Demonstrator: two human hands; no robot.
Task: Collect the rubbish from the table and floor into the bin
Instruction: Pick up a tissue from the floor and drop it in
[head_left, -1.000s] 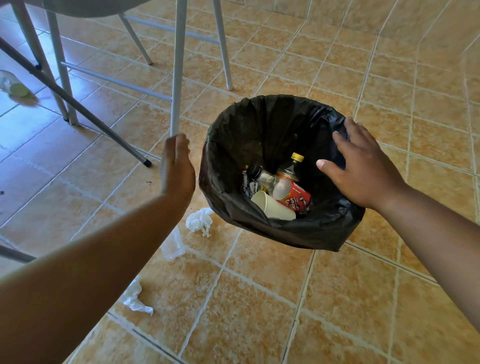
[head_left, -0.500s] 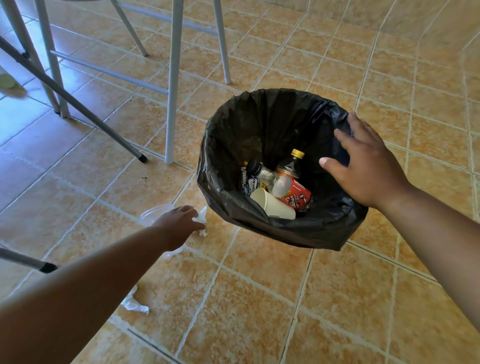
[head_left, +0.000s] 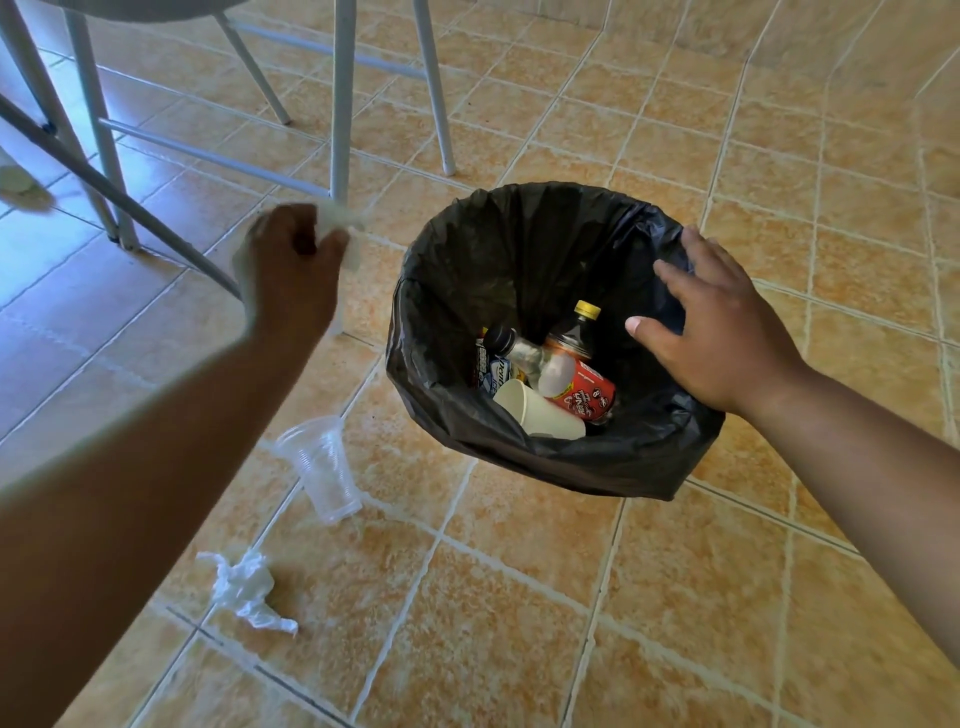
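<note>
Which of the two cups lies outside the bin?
The clear plastic cup: it lies on its side on the floor, left of the bin. The white paper cup is inside the bin.

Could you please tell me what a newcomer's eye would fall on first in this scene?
The black-lined bin at the centre draws the eye first, with bottles and a paper cup inside and the right hand resting on its rim. To its left the blurred left hand holds a white tissue. A clear plastic cup and a crumpled tissue lie on the floor nearer the camera.
</note>
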